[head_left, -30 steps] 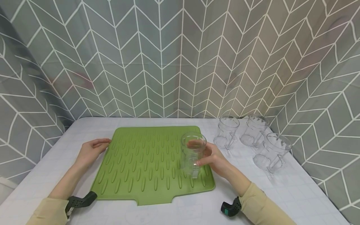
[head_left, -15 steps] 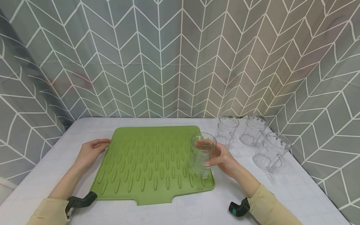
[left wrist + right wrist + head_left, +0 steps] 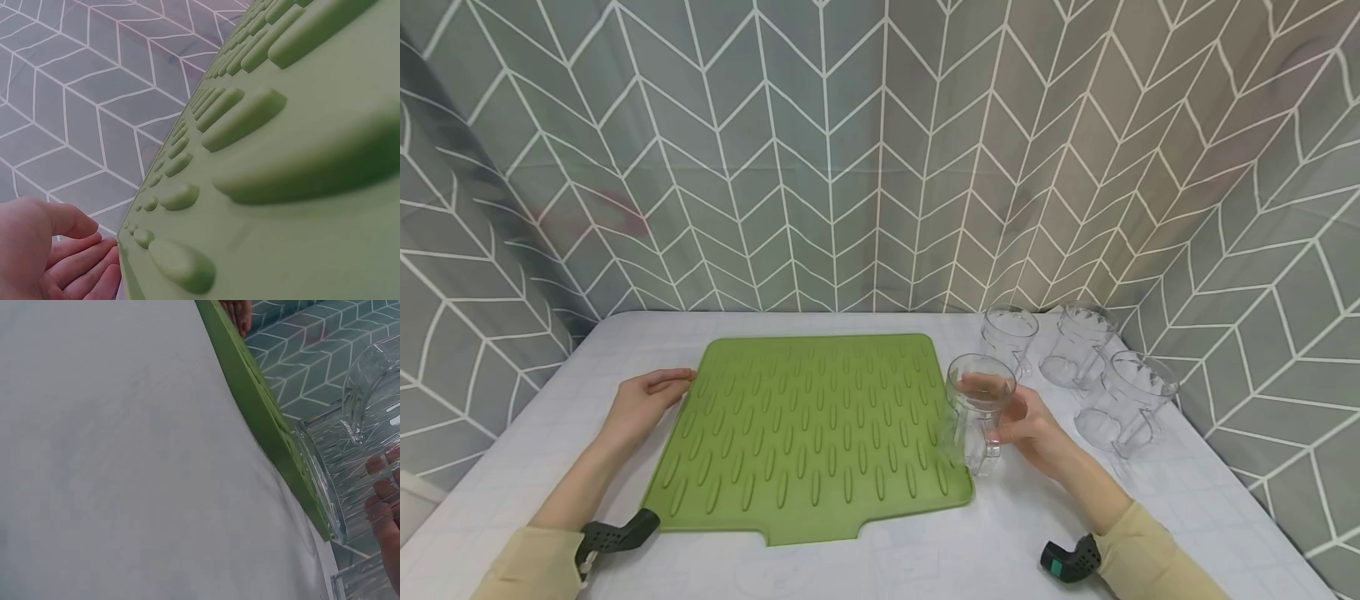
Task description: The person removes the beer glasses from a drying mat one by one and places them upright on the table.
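Note:
My right hand (image 3: 1033, 429) grips a clear glass mug (image 3: 973, 417) from its right side, fingers behind and thumb near the handle. The mug is upright over the right edge of a green ridged mat (image 3: 820, 442); whether its base touches is hard to tell. In the right wrist view the mug's ribbed wall (image 3: 350, 462) and fingers seen through the glass (image 3: 384, 509) appear close to the mat's edge. My left hand (image 3: 646, 404) rests on the table at the mat's left edge. Its loosely bent fingers (image 3: 84, 265) meet that edge in the left wrist view.
Several similar glass mugs stand at the back right: one behind my right hand (image 3: 1009, 333), one farther right (image 3: 1078, 346) and one nearer (image 3: 1123, 404). A white-clothed table (image 3: 925, 567) lies under everything. Patterned grey curtains (image 3: 850, 167) enclose the back and sides.
My right hand has carried the glass mug rightward, from over the mat's right part to its right edge. My left hand and the mat have stayed in place.

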`<state>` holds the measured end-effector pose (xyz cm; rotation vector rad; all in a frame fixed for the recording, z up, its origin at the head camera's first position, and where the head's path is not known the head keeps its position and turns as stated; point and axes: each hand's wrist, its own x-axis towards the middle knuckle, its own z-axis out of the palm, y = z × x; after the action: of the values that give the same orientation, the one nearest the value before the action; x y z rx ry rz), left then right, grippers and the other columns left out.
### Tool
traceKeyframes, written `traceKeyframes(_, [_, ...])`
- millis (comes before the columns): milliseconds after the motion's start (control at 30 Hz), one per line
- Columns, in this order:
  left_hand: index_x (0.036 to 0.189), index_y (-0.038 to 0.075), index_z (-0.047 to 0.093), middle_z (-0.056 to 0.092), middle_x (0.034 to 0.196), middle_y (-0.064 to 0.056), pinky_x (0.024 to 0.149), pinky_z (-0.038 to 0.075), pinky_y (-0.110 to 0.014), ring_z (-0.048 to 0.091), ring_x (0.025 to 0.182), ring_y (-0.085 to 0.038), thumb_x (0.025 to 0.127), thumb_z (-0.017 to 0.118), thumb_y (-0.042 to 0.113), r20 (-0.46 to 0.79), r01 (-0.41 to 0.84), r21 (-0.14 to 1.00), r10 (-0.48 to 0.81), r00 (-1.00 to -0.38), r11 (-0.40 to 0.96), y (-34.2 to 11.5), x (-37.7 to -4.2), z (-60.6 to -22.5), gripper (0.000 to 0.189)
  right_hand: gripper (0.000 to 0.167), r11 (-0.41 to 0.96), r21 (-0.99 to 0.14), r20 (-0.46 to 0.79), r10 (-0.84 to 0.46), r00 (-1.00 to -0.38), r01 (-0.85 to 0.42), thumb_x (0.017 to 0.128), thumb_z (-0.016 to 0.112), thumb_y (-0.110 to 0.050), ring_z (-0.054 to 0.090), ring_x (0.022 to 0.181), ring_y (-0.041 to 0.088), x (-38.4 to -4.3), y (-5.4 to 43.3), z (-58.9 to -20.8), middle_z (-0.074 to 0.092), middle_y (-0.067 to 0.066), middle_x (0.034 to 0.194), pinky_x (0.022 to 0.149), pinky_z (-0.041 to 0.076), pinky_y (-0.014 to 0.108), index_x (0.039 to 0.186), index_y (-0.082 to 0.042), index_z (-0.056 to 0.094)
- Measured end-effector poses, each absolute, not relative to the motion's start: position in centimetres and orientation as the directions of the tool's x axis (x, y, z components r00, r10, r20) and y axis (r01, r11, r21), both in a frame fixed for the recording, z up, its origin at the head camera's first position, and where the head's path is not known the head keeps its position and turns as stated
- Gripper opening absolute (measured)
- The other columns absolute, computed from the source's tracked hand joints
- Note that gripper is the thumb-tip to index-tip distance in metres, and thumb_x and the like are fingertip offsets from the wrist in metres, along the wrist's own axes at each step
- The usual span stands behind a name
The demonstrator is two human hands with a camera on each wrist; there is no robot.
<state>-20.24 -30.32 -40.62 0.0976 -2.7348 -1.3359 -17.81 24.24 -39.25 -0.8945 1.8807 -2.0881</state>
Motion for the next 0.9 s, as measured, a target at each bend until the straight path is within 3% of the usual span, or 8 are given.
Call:
traceKeyframes(100, [0.138, -0.003, 0.055, 0.060, 0.136, -0.022, 0.079, 0.048, -0.004, 0.058, 0.124, -0.028, 0.105, 0.051, 0.036, 0.058, -0.013, 0.793, -0.097, -0.994, 0.609, -30.3, -20.2, -40.6, 0.051, 0.072, -0.204, -0.945, 0.325, -0.523, -0.788, -0.254, 0.073, 0.058, 0.017, 0.054, 0.131, 0.016, -17.8, 25.1, -39.5, 0.061, 0.001, 0.139, 0.115, 0.036, 0.026, 0.143, 0.007, 0.044])
traceKeyframes(200, [0.138, -0.003, 0.055, 0.060, 0.136, -0.023, 0.079, 0.048, -0.004, 0.061, 0.112, -0.006, 0.105, 0.051, 0.035, 0.057, -0.011, 0.799, -0.094, -0.994, 0.601, -30.2, -20.2, -40.5, 0.051, 0.071, -0.225, -0.941, 0.335, -0.528, -0.780, -0.252, 0.074, 0.056, 0.018, 0.054, 0.132, 0.016, -17.7, 25.8, -39.6, 0.059, -0.001, 0.141, 0.115, 0.036, 0.025, 0.144, 0.005, 0.045])
traceKeyframes(333, [0.138, -0.004, 0.055, 0.059, 0.137, -0.023, 0.078, 0.047, -0.003, 0.062, 0.115, -0.011, 0.105, 0.051, 0.034, 0.054, -0.013, 0.804, -0.094, -0.994, 0.594, -30.2, -20.3, -40.6, 0.051, 0.070, -0.231, -0.938, 0.343, -0.534, -0.773, -0.257, 0.076, 0.056, 0.017, 0.054, 0.132, 0.016, -17.4, 26.6, -39.5, 0.058, 0.000, 0.144, 0.114, 0.037, 0.025, 0.144, 0.001, 0.047])
traceKeyframes(433, [0.138, -0.004, 0.055, 0.060, 0.137, -0.023, 0.078, 0.047, -0.003, 0.054, 0.128, -0.035, 0.105, 0.051, 0.034, 0.053, -0.017, 0.800, -0.098, -0.994, 0.599, -30.2, -20.3, -40.6, 0.051, 0.070, -0.239, -0.935, 0.353, -0.535, -0.767, -0.264, 0.077, 0.055, 0.018, 0.053, 0.134, 0.017, -17.4, 27.2, -39.6, 0.057, 0.002, 0.145, 0.114, 0.037, 0.026, 0.145, 0.003, 0.046])
traceKeyframes(567, [0.138, -0.004, 0.055, 0.060, 0.136, -0.023, 0.078, 0.047, -0.004, 0.056, 0.126, -0.032, 0.105, 0.051, 0.034, 0.054, -0.018, 0.796, -0.101, -0.993, 0.605, -30.1, -20.3, -40.5, 0.050, 0.071, -0.242, -0.936, 0.348, -0.524, -0.777, -0.256, 0.075, 0.056, 0.019, 0.054, 0.133, 0.017, -17.3, 28.1, -39.9, 0.058, 0.002, 0.144, 0.113, 0.039, 0.028, 0.144, 0.004, 0.045])
traceKeyframes(900, [0.138, -0.003, 0.055, 0.059, 0.137, -0.023, 0.079, 0.047, -0.004, 0.052, 0.130, -0.038, 0.105, 0.050, 0.034, 0.057, -0.014, 0.798, -0.098, -0.994, 0.602, -30.3, -20.4, -40.7, 0.050, 0.074, -0.217, -0.940, 0.340, -0.511, -0.789, -0.264, 0.072, 0.055, 0.020, 0.055, 0.131, 0.017, -17.3, 29.8, -40.4, 0.059, 0.003, 0.142, 0.114, 0.039, 0.028, 0.143, 0.008, 0.042])
